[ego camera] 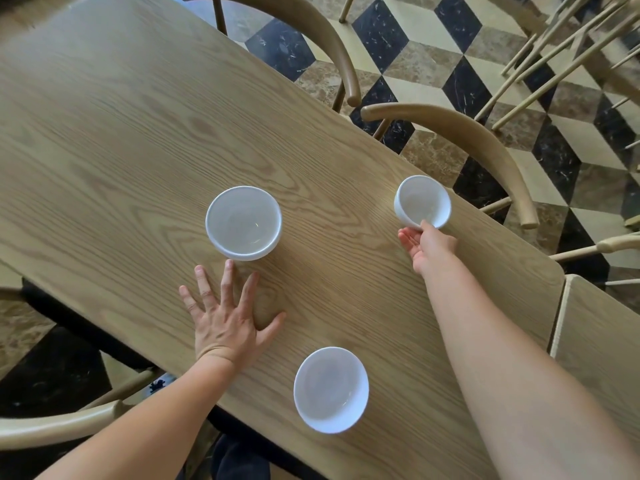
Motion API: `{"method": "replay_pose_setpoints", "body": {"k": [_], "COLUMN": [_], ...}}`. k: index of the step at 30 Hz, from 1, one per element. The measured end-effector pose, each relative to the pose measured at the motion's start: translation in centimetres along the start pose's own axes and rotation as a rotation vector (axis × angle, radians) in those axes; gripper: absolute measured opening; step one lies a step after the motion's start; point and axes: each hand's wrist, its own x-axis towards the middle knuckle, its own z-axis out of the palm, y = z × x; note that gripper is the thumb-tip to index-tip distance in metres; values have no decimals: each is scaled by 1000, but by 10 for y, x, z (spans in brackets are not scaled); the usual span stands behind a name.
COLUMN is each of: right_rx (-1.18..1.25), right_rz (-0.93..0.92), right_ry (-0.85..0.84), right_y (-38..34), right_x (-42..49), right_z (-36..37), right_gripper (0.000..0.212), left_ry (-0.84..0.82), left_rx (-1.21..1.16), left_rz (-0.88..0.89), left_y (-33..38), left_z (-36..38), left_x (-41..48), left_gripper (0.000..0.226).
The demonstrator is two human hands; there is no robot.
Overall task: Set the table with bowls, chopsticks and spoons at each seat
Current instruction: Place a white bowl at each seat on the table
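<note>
Three white bowls are on the wooden table (121, 140). One bowl (243, 223) stands in the middle, and another bowl (330, 389) sits near the front edge. The third bowl (420, 199) is tilted at the far edge by a chair. My right hand (427, 247) holds this tilted bowl by its near rim with thumb and fingers. My left hand (225, 317) lies flat on the table with fingers spread, just in front of the middle bowl and not touching it. No chopsticks or spoons are in view.
Wooden chairs with curved backs (485, 143) (322, 32) stand along the far side, and one chair (59, 424) is at my near left. A second table (602, 341) adjoins on the right. The floor is patterned tile.
</note>
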Motion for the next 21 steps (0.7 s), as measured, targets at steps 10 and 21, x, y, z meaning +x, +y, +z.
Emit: {"method": "replay_pose_setpoints", "body": {"k": [10, 21], "right_rx": [-190, -527], "right_rz": [-56, -90], "right_ry": [-5, -408], "right_y": [34, 98], "right_x": [-31, -125], "right_z": [5, 46], "right_gripper": [21, 15], "left_ry": [-62, -157], "left_rx": [-12, -30], "left_rz": [-12, 11], "left_y": [-1, -1], "left_z": [-7, -18], "left_x": [0, -1], "left_gripper": [98, 99]}}
